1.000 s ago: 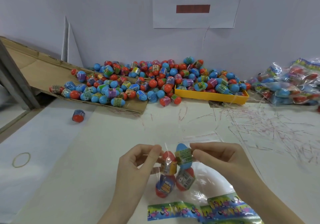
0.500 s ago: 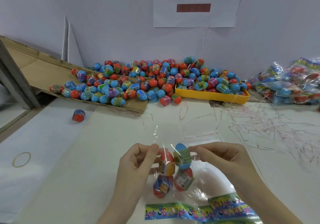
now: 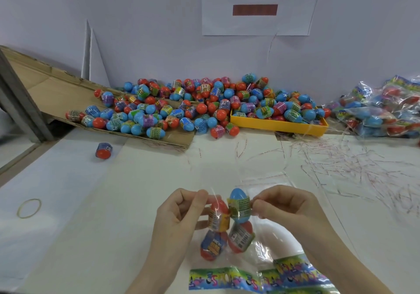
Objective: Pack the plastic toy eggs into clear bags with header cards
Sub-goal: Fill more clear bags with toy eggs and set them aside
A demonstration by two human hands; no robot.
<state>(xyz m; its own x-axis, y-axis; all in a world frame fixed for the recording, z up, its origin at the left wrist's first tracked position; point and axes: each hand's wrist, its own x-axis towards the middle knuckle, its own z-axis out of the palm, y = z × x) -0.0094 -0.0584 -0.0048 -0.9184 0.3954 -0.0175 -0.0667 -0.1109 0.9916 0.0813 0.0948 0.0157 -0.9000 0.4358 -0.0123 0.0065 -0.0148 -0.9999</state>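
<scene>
A clear bag (image 3: 261,246) holding several red-and-blue toy eggs (image 3: 229,223) hangs over the near table. My left hand (image 3: 179,216) pinches the bag's open top edge on the left, and my right hand (image 3: 286,205) pinches it on the right. The topmost blue egg (image 3: 238,205) pokes up between my fingers. The bag's colourful header card (image 3: 225,279) lies at its lower end on the table. A big heap of loose eggs (image 3: 181,107) lies along the back wall.
A yellow tray (image 3: 277,124) of eggs sits at the back right, and finished bags (image 3: 381,109) are piled at the far right. A cardboard ramp (image 3: 50,89) slopes at the left. One stray egg (image 3: 103,150), a rubber band (image 3: 29,207) and scattered thin strips (image 3: 341,164) lie on the table.
Both hands stay on the bag's top edge, and the bag of eggs has shifted slightly to the left and down. Nothing was let go.
</scene>
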